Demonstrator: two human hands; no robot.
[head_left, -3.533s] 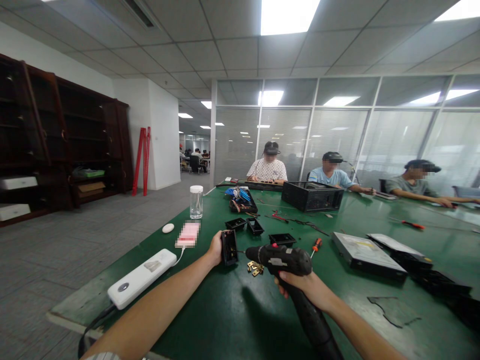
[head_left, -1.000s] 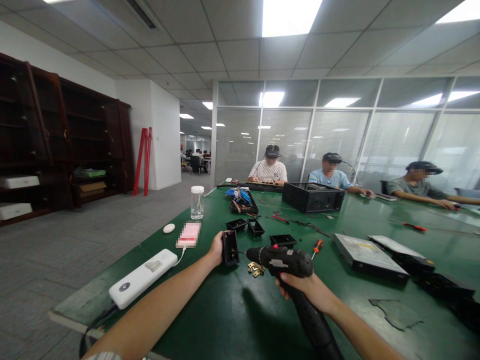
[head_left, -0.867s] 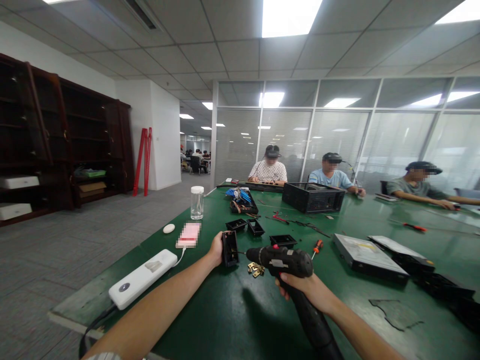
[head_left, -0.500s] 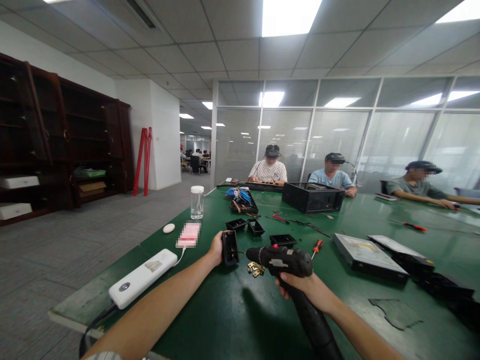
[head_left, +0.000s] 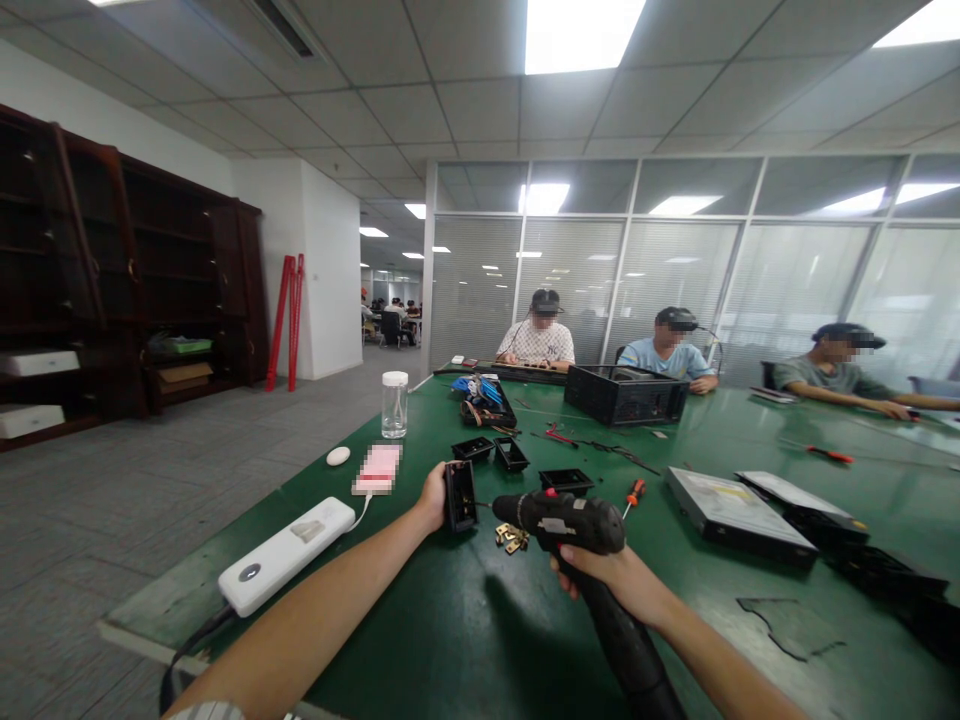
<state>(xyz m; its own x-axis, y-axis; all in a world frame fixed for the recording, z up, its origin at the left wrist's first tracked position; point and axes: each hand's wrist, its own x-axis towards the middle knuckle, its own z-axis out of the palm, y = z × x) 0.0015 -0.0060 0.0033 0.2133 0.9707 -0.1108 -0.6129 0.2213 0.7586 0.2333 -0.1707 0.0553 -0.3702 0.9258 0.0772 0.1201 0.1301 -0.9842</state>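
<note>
My left hand (head_left: 433, 497) grips a small black rectangular plastic housing (head_left: 460, 497) by its left side, holding it tilted up above the green table. My right hand (head_left: 592, 568) is wrapped round the handle of a black power drill (head_left: 574, 521). The drill points left, and its thin bit reaches toward the housing's open face; whether the tip touches anything inside I cannot tell. Below the chuck lies a small pile of brass-coloured metal pieces (head_left: 512, 538). Similar black housings (head_left: 511, 455) lie just beyond, one of them a black frame (head_left: 566, 481) behind the drill.
An orange-handled screwdriver (head_left: 634, 496) and a flat metal drive (head_left: 739, 515) lie to the right. On the left are a white power strip (head_left: 287, 556), a phone (head_left: 377, 469) and a clear jar (head_left: 394, 406). A black computer case (head_left: 626, 394) stands farther back, near seated people.
Both hands, the housing and the drill stay practically where they were. Across the table, the person in light blue has shifted slightly to the right.
</note>
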